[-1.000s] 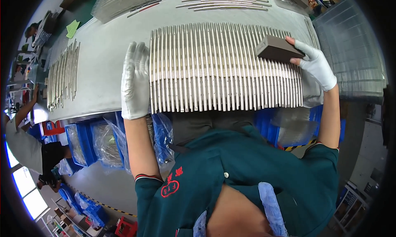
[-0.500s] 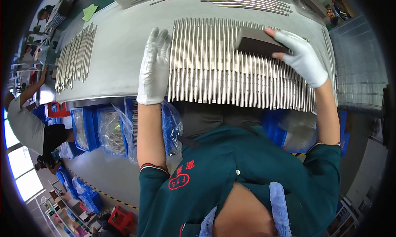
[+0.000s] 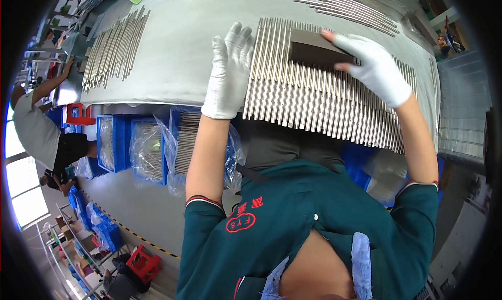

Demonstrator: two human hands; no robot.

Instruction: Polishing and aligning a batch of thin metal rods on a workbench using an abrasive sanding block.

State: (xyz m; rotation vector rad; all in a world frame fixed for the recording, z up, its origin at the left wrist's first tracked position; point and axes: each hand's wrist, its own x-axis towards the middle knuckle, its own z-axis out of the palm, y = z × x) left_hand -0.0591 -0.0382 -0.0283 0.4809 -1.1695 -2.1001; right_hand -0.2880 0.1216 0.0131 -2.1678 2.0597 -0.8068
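Many slim silver metal rods (image 3: 293,99) lie side by side in a wide row at the table's front edge. My right hand (image 3: 374,70), in a white glove with bare thumb and fingertip, grips a dark grey-brown rectangular block (image 3: 316,48). The block rests on the upper part of the rods. At the row's left end stands my gloved left hand (image 3: 230,72), its fingers stretched out and the thumb apart. It holds nothing; its palm side is against or very close to the outermost rod, and I cannot tell which.
A loose group of rods (image 3: 117,49) lies on the left of the white table (image 3: 178,54), more rods (image 3: 350,10) at the back right. Blue bins (image 3: 112,143) with plastic bags stand below the table's front edge. Another person (image 3: 39,117) works at the far left.
The view has shifted, so the table appears tilted. The block has slid left along the rods with my right hand. My left thumb has spread away from the fingers.
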